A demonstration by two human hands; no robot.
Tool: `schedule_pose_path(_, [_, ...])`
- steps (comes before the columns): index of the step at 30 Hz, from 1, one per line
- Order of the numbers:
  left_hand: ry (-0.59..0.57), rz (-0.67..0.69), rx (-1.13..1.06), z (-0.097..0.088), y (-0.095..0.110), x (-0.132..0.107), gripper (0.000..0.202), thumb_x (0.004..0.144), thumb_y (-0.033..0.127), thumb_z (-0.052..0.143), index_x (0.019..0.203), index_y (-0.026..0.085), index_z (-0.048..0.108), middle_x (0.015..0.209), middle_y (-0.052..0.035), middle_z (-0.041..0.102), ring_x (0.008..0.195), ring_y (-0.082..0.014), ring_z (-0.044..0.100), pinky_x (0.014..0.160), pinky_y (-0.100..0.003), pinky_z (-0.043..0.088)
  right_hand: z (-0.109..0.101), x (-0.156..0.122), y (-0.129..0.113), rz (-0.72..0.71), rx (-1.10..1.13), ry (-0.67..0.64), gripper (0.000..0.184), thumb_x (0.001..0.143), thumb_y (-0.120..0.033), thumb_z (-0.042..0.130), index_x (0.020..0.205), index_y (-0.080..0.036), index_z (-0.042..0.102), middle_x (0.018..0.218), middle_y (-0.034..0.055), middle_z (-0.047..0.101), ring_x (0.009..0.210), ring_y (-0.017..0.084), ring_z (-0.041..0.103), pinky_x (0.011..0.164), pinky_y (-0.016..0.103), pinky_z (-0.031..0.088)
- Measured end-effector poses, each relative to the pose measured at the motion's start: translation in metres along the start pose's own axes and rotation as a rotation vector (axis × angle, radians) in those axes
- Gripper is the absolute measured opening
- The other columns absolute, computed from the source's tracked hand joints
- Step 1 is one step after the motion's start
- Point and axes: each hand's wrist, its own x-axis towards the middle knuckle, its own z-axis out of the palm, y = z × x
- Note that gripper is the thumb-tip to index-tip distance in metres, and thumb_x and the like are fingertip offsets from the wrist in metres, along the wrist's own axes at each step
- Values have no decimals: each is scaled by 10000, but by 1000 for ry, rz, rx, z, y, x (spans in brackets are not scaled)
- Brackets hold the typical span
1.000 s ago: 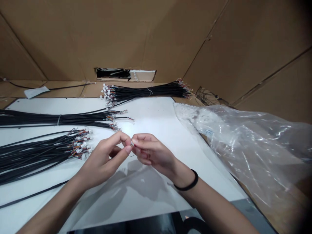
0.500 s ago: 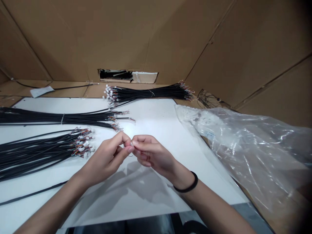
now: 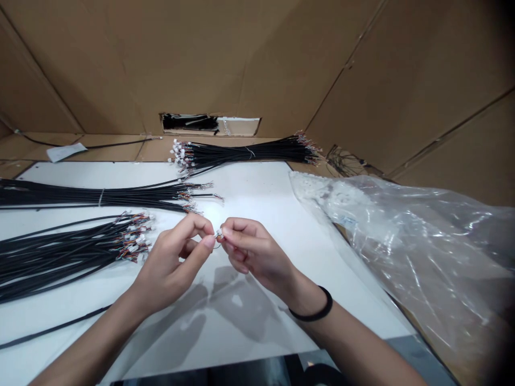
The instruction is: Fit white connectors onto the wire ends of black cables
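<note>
Over the middle of the white board [image 3: 281,332], both hands meet fingertip to fingertip. My right hand [image 3: 257,249] pinches a small white connector [image 3: 219,234] between thumb and forefinger. On the other side, my left hand [image 3: 171,262] is closed in a pinch on thin wires at the connector, their ends mostly covered by the fingers. One fine wire curves below the fingertips. A single black cable [image 3: 52,326] runs in from the left edge and passes behind my left forearm; whether it joins these wires is hidden.
Left lie a black cable bundle with white connectors [image 3: 60,252] and a tied bundle [image 3: 100,197] with bare wire ends. Another tied bundle [image 3: 249,153] lies at the back against a cardboard wall [image 3: 201,59]. A clear plastic bag [image 3: 402,236] covers the right side.
The fingertips have drawn slightly apart, and the white connector with coloured wires now shows between them. The bundles lie as before.
</note>
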Motion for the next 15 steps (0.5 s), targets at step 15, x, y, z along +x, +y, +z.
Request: schedule_pose_path(15, [63,190,360,3,-2,0,86,938,147,404,894,221,407,585,93,443,419,-69,387,445,-167,304,0,1,3,-17,-68,-13,258,765,-351,716,660,-148,596,489,-71,382,434,49,277,341,144,298])
